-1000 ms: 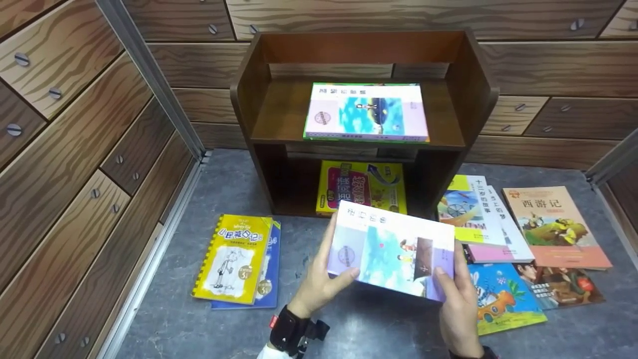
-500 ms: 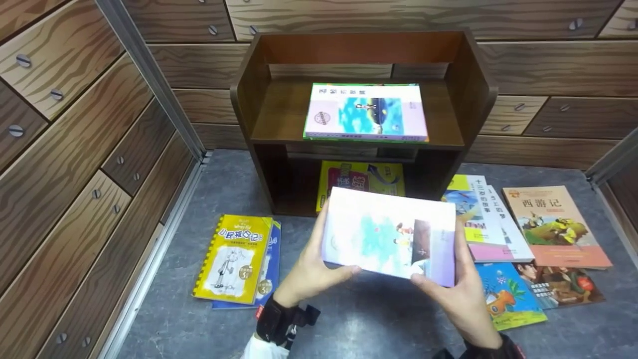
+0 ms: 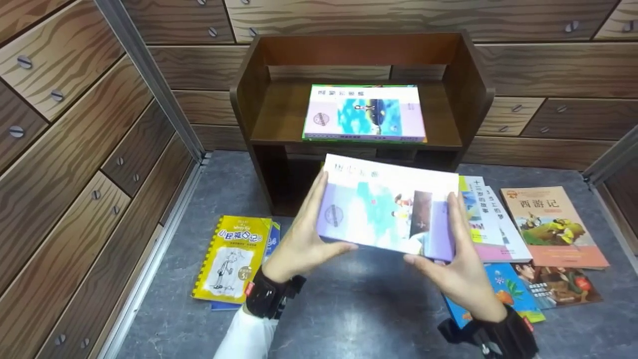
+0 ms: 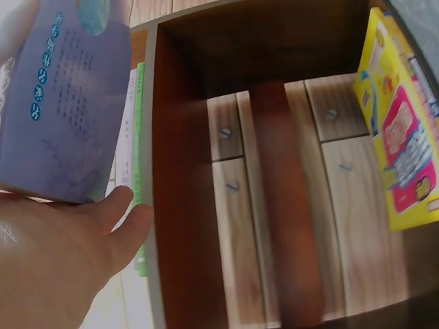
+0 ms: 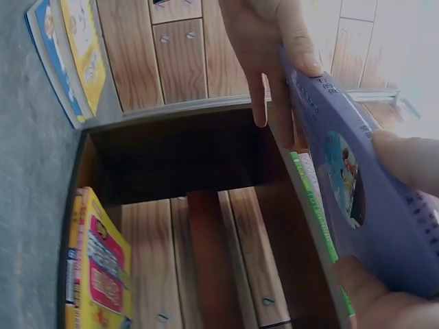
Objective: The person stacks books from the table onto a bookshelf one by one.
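Observation:
In the head view a white and lilac book (image 3: 369, 214) with a sky-blue picture is held level in front of the bookshelf, its far side slightly raised. My left hand (image 3: 301, 247) grips its left end, thumb along the near edge. The right end is gripped by my right hand (image 3: 463, 274). The left wrist view shows the purple back cover (image 4: 68, 110) close to the shelf board. In the right wrist view the lilac spine (image 5: 363, 116) faces me. On the upper shelf lies another lilac and white book (image 3: 369, 112), over a green-edged one.
The brown bookshelf (image 3: 239, 107) stands against the wood-patterned wall. Yellow books (image 5: 103, 267) lie in its lower compartment. Left on the grey floor is a yellow spiral-edged book (image 3: 232, 259) over a blue one. Several books, including an orange-bottomed one (image 3: 553, 224), lie at right.
Both hands have carried the book up and away from me, toward the bookshelf. It now covers the yellow book in the lower compartment in the head view.

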Motion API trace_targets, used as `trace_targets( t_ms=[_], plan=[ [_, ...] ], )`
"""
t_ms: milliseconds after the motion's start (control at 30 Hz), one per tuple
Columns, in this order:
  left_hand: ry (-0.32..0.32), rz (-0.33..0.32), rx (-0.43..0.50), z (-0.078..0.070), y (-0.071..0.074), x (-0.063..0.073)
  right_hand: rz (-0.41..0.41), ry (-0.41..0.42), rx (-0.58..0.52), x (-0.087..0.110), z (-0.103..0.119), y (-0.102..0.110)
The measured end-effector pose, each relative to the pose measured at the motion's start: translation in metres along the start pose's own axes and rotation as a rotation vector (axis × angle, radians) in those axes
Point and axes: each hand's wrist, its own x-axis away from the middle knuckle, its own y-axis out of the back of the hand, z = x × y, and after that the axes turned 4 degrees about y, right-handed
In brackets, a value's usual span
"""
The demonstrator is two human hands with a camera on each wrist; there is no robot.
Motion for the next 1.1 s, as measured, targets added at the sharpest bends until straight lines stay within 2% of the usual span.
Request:
trace_targets(
  t_ms=[200,367,533,667,867,1100],
  plan=[
    [-0.084,-0.085,-0.116,-0.007,0.013,-0.018,-0.031,0.019,0.002,-0.023,0.007,0.006],
    [-0.147,-0.143,-0.257,-0.01,0.023,-0.034,-0.053,0.076,-0.029,-0.041,0.009,0.008],
    [-0.161,-0.204,-0.361,-0.01,0.029,-0.047,-0.045,0.081,-0.052,-0.06,0.006,0.012],
    [-0.15,-0.231,-0.407,-0.009,0.032,-0.058,-0.04,0.054,-0.037,-0.076,0.005,0.016],
    [-0.099,-0.25,-0.421,-0.003,0.039,-0.073,-0.013,0.029,0.016,-0.1,0.003,0.019],
    [-0.023,-0.235,-0.488,0.006,0.045,-0.084,0.024,-0.003,0.103,-0.118,-0.007,0.018]
  ],
)
